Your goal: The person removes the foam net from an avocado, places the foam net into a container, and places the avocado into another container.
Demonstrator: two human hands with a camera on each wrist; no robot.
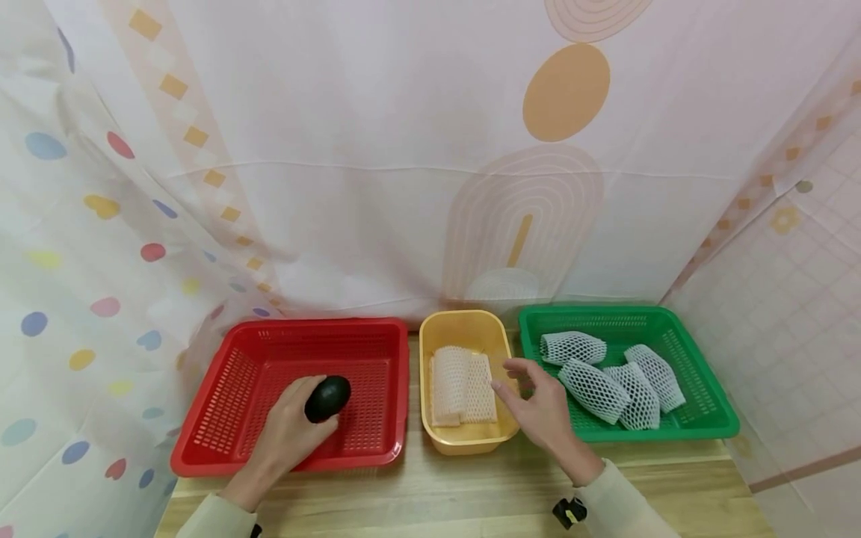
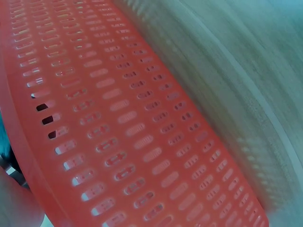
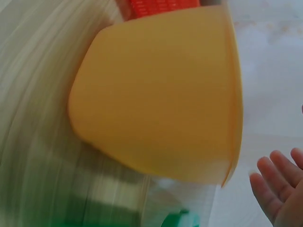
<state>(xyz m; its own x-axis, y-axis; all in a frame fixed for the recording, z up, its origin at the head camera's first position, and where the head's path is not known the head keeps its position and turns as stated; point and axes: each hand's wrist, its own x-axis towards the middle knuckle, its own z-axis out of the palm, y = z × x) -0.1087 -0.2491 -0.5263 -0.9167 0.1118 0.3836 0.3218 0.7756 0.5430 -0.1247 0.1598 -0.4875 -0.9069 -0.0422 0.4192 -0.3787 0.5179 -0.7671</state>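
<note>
My left hand [image 1: 289, 426] grips a dark, smooth oval fruit, which looks like an avocado [image 1: 327, 399], above the red basket [image 1: 397, 388]. No other fruit shows in that basket. Over the right rim of the yellow bin [image 1: 464, 448], my right hand [image 1: 538, 403] hovers with loosely bent fingers and nothing in them. White foam net sleeves [image 1: 452, 385] lie flat inside the bin. In the right wrist view, the fingers [image 3: 272, 187] appear beside the bin's rim. The left wrist view shows mostly the red basket's slotted side [image 2: 118, 113]; the fruit is out of sight there.
On the right stands a green basket [image 1: 679, 433] with several plumped-out white foam sleeves [image 1: 595, 390]; what they contain is hard to see. All three containers stand in a row on a wooden table [image 1: 430, 501]. A patterned curtain [image 1: 363, 224] hangs behind them.
</note>
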